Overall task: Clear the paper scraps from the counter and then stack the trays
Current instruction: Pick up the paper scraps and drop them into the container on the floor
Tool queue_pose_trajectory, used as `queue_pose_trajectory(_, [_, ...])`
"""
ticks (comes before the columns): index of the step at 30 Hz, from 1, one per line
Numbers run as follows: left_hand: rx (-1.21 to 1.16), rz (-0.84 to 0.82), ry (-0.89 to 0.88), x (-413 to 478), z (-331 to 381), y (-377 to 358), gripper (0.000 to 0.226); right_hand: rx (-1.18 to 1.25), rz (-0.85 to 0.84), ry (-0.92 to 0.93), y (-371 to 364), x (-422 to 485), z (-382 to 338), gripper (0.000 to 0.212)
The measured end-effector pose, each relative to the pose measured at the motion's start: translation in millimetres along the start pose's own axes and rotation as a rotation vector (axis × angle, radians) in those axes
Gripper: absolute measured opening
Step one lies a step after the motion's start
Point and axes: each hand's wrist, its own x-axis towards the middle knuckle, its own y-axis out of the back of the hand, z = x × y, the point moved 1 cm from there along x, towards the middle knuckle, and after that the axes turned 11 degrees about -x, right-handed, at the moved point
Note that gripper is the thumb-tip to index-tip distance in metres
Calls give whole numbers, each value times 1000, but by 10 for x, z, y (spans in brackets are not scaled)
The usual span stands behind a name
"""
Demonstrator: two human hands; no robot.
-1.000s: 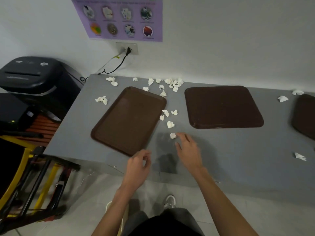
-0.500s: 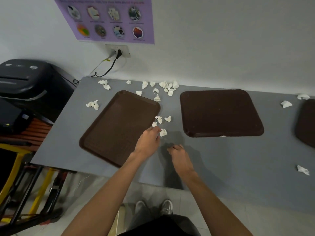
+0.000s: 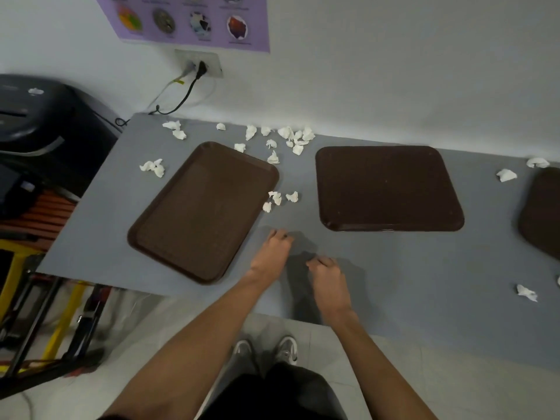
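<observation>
Grey worktop (image 3: 394, 268): a flat slab set against a white wall, carrying trays and scattered scraps.
Left brown plastic tray (image 3: 203, 210): lies askew near the worktop's left end, raised rim showing.
Middle brown plastic tray (image 3: 388, 189): lies square to the wall, well apart from the left one.
Right brown tray (image 3: 542, 213): cut off by the frame's right edge.
White crumpled paper scraps (image 3: 291, 134): thickest along the wall behind the gap between left and middle trays. Three small scraps (image 3: 278, 198) lie just beside the left tray's right edge. Others lie left of that tray and near the right tray.
Left hand (image 3: 272, 250): knuckles up over the worktop, just off the left tray's near corner. The fingers (image 3: 280, 234) are curled under; whether they grip a scrap cannot be told.
Right hand (image 3: 327, 277): near the left hand, closer to the front edge, fingers curled likewise, contents hidden.
Black machine (image 3: 45, 116): stands left of the worktop.
</observation>
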Motion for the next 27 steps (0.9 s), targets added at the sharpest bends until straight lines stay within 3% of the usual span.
queue_pose_trajectory(7, [-377,231,153,-801,-180,314,17,323,14,-47,74,-282,-300,22])
queue_pose_trajectory(11, [-535,328,218,-1492,-413,475,19,419,42,-7,88,-598,-716,18])
queue_pose_trajectory(21, [-667,553,467,-3636,-1190,536,18,742,-126,-28,-303,-1694,-2006,17])
queue_pose_trajectory(27, [-681,591,644,-4791,-1812,216,21,665,-268,-25,-933,-2354,-2593,19])
